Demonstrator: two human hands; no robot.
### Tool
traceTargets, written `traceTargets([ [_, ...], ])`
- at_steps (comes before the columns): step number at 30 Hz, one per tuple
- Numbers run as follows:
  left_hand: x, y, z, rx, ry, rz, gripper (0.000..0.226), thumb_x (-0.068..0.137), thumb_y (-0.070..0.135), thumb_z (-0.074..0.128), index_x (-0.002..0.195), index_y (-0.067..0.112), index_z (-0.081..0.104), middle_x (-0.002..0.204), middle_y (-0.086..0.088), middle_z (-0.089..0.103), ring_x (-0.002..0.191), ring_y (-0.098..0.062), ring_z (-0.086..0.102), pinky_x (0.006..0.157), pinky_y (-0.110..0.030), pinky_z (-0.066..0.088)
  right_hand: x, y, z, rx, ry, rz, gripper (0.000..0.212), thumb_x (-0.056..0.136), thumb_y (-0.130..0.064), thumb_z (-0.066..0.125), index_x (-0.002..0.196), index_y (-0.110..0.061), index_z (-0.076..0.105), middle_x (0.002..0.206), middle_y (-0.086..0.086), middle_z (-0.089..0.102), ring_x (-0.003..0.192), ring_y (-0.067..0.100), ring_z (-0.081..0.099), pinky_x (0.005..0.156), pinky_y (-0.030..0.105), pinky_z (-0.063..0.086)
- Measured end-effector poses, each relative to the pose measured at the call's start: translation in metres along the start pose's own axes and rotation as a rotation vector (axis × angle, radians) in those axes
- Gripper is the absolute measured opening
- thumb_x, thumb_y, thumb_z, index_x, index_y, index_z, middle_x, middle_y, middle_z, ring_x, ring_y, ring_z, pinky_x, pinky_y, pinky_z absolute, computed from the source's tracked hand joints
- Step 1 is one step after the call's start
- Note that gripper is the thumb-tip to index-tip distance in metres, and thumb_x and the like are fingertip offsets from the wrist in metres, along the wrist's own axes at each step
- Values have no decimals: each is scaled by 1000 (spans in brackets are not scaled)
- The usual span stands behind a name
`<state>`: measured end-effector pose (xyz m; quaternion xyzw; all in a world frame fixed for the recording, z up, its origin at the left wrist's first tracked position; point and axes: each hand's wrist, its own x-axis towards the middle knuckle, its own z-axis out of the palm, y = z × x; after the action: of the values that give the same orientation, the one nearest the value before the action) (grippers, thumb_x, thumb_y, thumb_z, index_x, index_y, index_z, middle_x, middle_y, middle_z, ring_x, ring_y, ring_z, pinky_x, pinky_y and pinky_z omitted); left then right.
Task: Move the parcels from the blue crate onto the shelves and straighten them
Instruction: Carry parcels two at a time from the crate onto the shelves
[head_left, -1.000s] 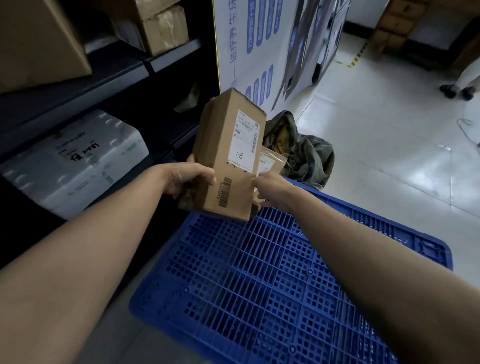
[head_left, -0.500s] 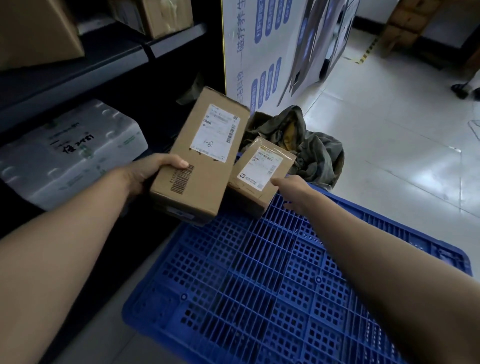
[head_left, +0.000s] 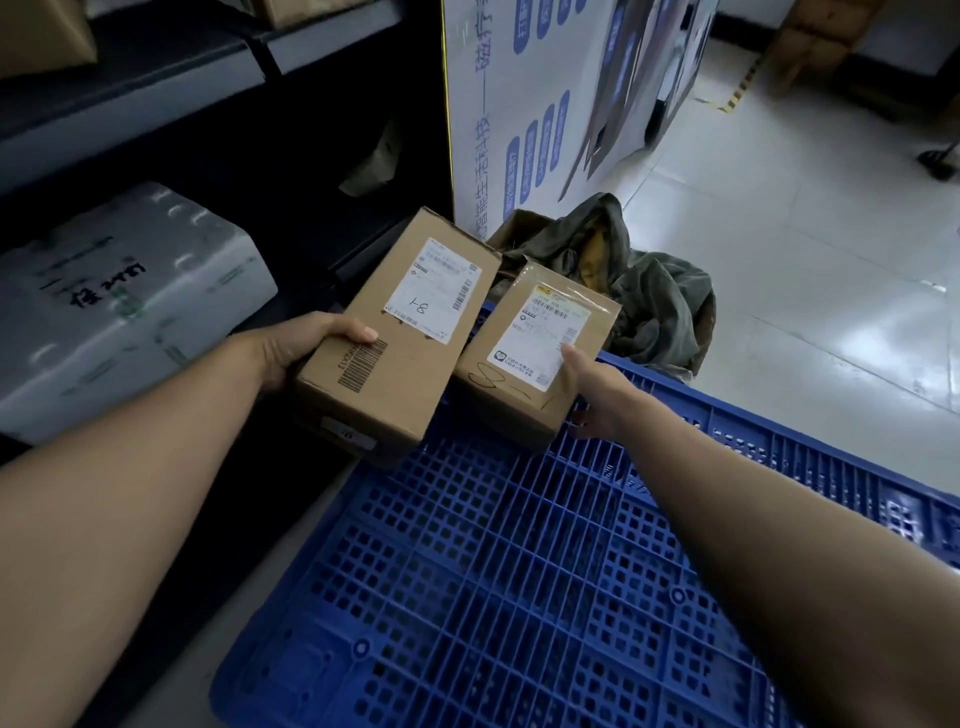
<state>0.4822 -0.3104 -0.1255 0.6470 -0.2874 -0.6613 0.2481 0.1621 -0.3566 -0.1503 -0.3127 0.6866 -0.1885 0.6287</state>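
My left hand (head_left: 306, 349) grips a long brown cardboard parcel (head_left: 395, 358) with a white label, held flat above the left edge of the blue crate (head_left: 519, 597). My right hand (head_left: 597, 400) grips a smaller brown parcel (head_left: 524, 374) at its right side, thumb on its white label, at the crate's far end. The two parcels touch side by side. Dark shelves (head_left: 156, 83) stand to the left.
A white foam box (head_left: 114, 306) with handwriting lies on the low shelf at left. A crumpled olive cloth (head_left: 649, 296) lies in a carton behind the crate. A printed white board (head_left: 545, 104) stands upright beyond. Tiled floor (head_left: 805, 260) spreads to the right.
The long parcel went from upright to flat in my left hand alone. My right hand let go of it and took hold of the smaller parcel.
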Motion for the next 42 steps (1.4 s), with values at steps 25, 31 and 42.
traceTargets([
  [25,-148,33,24,-351,64,156,26,73,30,60,65,13,78,73,-8,74,57,-17,69,50,-24,56,-114,-59,-13,286,-268,-144,50,75,-36,68,122,-27,55,120,13,62,96,33,63,66,55,55],
  [31,-291,40,14,-446,216,203,29,65,32,63,85,13,71,77,-8,74,60,-18,70,55,-25,56,-211,-105,17,255,-418,-238,52,73,-25,68,122,-34,53,116,11,62,101,37,61,77,71,46],
  [42,-603,-81,52,-778,720,456,22,67,33,66,78,19,79,85,-4,75,71,-17,72,61,-28,58,-450,-110,138,-146,-922,-401,59,69,-28,69,125,-37,53,118,6,65,106,33,60,83,60,50],
])
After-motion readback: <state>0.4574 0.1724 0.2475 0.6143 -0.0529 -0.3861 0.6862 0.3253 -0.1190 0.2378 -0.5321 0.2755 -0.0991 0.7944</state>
